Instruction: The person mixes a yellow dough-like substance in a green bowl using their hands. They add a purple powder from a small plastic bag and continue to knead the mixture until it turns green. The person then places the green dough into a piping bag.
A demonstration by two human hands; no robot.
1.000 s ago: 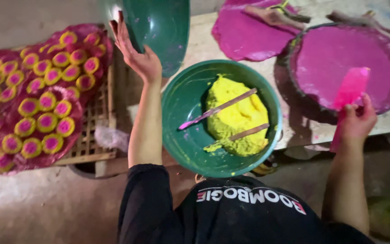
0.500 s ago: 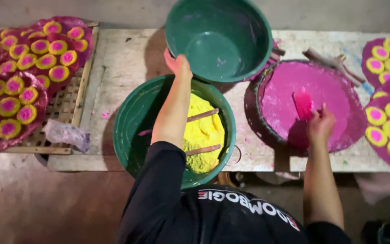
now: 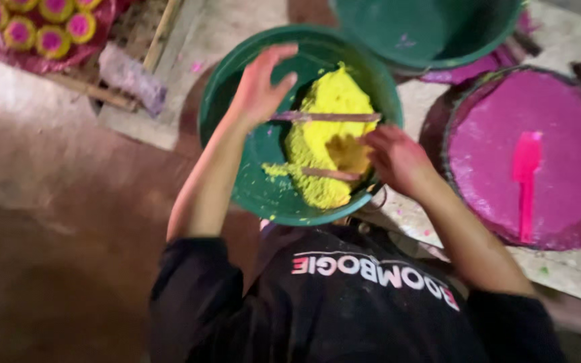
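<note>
Hovering open over the green basin (image 3: pixel 237 181), the left hand (image 3: pixel 260 87) is holding nothing. The right hand (image 3: pixel 395 158) is curling loosely beside the yellow powder (image 3: pixel 324 121), gripping nothing.

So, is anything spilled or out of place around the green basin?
Small spills only: yellow powder lies scattered on the green basin's inner wall, away from the main heap, and pink specks dot the table. Nothing looks damaged.

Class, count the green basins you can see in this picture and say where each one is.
2. One green basin holds yellow powder beneath both hands; the second basin, empty, sits beyond it at the top edge, partly cut off. Others may lie outside the frame.
</note>
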